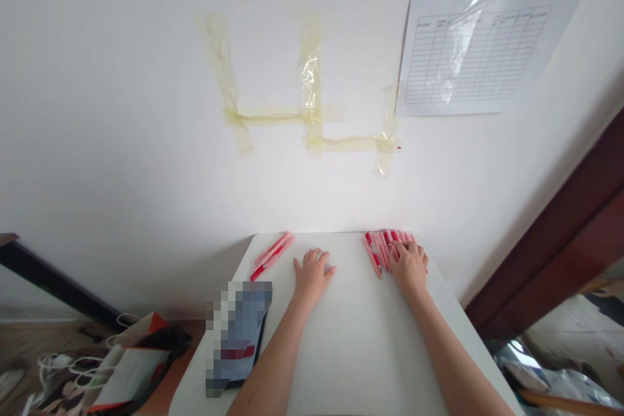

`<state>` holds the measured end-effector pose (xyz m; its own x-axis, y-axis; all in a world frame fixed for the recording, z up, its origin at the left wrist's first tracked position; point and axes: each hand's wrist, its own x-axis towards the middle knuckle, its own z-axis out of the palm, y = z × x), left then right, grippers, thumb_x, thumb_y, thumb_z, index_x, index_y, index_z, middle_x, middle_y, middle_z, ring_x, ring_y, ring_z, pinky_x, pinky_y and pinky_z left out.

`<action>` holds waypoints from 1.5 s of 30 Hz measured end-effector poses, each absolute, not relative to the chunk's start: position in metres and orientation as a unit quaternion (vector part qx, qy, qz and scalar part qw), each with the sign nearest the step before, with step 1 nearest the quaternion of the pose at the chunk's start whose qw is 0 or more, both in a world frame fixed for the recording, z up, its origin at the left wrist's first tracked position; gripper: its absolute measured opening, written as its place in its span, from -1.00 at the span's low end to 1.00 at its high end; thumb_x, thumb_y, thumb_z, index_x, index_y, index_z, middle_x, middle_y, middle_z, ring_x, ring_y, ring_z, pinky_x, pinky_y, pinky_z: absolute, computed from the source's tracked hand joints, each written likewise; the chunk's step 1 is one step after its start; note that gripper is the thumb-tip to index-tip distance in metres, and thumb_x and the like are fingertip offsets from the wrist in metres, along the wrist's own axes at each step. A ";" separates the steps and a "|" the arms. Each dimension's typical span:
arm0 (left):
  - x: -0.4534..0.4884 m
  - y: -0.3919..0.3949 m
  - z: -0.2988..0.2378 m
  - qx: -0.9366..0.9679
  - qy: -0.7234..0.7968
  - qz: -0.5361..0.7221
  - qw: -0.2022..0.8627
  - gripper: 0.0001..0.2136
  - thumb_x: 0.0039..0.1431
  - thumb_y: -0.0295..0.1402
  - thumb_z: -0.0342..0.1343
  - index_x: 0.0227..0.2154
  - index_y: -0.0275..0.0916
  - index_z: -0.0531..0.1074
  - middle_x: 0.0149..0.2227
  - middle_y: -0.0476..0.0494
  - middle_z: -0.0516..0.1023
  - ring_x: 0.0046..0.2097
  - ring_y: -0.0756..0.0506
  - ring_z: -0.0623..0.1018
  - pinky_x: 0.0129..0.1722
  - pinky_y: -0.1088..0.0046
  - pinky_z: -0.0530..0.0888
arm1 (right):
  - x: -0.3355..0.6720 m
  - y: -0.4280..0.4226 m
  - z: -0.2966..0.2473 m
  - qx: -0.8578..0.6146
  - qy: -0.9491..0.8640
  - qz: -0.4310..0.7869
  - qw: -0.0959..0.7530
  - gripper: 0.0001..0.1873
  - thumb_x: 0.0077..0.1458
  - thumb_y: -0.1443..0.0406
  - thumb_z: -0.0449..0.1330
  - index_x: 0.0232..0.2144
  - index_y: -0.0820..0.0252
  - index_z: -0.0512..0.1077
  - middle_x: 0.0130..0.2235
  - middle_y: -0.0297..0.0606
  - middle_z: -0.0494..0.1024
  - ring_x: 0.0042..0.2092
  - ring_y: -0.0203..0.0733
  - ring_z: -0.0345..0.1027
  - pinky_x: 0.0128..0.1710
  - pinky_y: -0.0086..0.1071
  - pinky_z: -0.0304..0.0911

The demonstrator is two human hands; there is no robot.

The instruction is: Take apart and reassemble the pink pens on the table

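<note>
A white table [351, 338] stands against a white wall. My left hand [312, 273] lies flat on the tabletop, fingers spread, holding nothing. A few red and pink pens [272, 255] lie to its left near the table's far edge. My right hand [410, 263] rests palm down on a row of several red and pink pens [379, 249] at the far right of the table, its fingers touching them. I cannot see whether any pen is gripped.
A dark phone or tablet [240, 338], partly blurred out, lies at the table's left edge. Bags and cables [117, 370] clutter the floor on the left. A printed form [480, 52] and old tape strips [312, 110] are on the wall. A dark wooden frame [560, 247] stands at right.
</note>
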<state>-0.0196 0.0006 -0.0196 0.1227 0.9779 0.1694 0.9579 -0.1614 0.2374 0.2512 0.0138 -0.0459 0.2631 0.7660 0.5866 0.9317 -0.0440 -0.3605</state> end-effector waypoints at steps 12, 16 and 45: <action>-0.046 0.011 -0.004 0.521 0.824 0.175 -0.139 -0.47 0.24 -0.23 -0.05 0.25 -0.30 0.19 0.33 -0.53 0.05 0.36 -0.46 -0.01 0.19 -0.30 0.00 | 0.238 0.001 -0.043 -0.624 -0.653 -0.103 0.417 -0.71 0.17 0.20 0.03 -0.24 0.09 0.54 -0.15 -0.09 0.42 -0.02 0.05 0.22 -0.01 0.01 0.20; -0.051 0.017 -0.012 0.495 0.846 0.158 -0.121 -0.44 0.25 -0.16 -0.07 0.24 -0.34 0.19 0.27 -0.59 0.18 0.32 -0.48 0.10 0.16 -0.34 0.02 | 0.237 0.001 -0.042 -0.615 -0.655 -0.090 0.429 -0.70 0.16 0.19 0.04 -0.23 0.11 0.54 -0.16 -0.09 0.41 -0.04 0.04 0.22 -0.02 0.02 0.23; -0.049 0.020 -0.009 0.508 0.837 0.150 -0.139 -0.61 0.30 -0.49 -0.24 -0.07 -0.21 0.50 -0.04 -0.30 0.49 0.05 -0.30 0.38 0.14 -0.33 0.09 | 0.244 0.003 -0.044 -0.600 -0.660 -0.066 0.447 -0.71 0.16 0.20 0.06 -0.22 0.15 0.54 -0.15 -0.07 0.38 -0.03 0.05 0.21 -0.01 -0.03 0.26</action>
<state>-0.0488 0.0195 -0.0088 -0.4447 0.8088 0.3847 0.8921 0.4385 0.1093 0.2438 0.0027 -0.0442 0.1206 0.7331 0.6694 0.8508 0.2710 -0.4501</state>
